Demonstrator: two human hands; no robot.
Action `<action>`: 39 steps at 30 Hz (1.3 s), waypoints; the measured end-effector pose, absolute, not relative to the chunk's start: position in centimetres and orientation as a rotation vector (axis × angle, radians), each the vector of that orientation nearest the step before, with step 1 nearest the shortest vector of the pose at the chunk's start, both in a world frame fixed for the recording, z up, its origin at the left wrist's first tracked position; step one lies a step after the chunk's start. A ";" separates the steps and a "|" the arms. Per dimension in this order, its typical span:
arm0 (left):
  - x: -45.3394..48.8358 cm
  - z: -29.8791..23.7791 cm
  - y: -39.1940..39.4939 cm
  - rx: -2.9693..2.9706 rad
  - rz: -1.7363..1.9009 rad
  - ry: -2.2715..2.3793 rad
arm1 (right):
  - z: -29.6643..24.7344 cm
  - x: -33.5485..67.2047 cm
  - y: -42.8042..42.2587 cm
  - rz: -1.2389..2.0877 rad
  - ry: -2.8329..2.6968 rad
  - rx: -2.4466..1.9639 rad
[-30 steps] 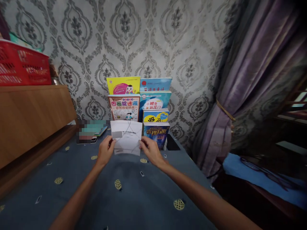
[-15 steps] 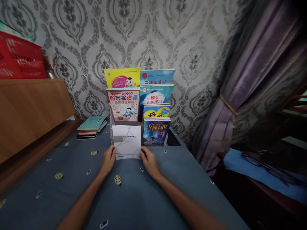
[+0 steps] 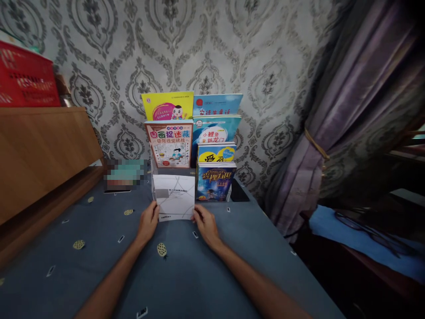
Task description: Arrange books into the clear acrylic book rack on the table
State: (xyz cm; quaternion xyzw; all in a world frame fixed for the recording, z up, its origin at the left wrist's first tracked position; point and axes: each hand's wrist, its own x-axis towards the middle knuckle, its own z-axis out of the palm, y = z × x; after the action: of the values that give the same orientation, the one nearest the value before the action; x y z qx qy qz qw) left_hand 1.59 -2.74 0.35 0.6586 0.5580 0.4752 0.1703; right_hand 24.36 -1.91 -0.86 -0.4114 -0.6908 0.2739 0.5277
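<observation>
Booklet: the white booklet (image 3: 173,197) stands upright against the front of the clear acrylic rack (image 3: 152,186), its lower corners between the two hands.
Left hand: the left hand (image 3: 148,223) curls around the booklet's lower left edge, pinching it between thumb and fingers.
Right hand: the right hand (image 3: 206,225) pinches the lower right edge the same way, fingers slightly spread.
Left edge: the rack's clear side wall sits just beside the booklet; beyond it lies a blurred stack of books (image 3: 124,175).
Right edge: a space-themed picture book (image 3: 215,184) stands just beside the booklet, with a black flat object (image 3: 239,193) next to it.
Front: a blue-grey patterned bedspread (image 3: 99,261) runs beneath both forearms.
Behind: more picture books (image 3: 168,106) fill the rack's higher rows, against damask wallpaper (image 3: 272,88).
</observation>
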 end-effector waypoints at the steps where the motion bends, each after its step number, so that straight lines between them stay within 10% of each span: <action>1: 1.6 0.3 -2.7 1.871 1.350 1.584 | -0.9 24.4 -1.9 0.656 -1.651 -0.984; 19: 1.0 3.3 -1.8 1.868 1.436 1.611 | 2.1 23.9 -0.5 0.657 -1.739 -0.958; 39: -0.3 18.6 6.7 2.151 1.980 1.447 | 19.7 23.3 8.6 -0.143 -1.873 -0.917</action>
State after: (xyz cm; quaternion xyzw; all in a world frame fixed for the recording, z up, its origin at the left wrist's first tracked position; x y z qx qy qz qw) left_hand -0.28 6.68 18.58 0.6582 0.4426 0.6059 -0.0604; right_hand 23.28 8.58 19.67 -0.3794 -0.7751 -0.0592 0.5018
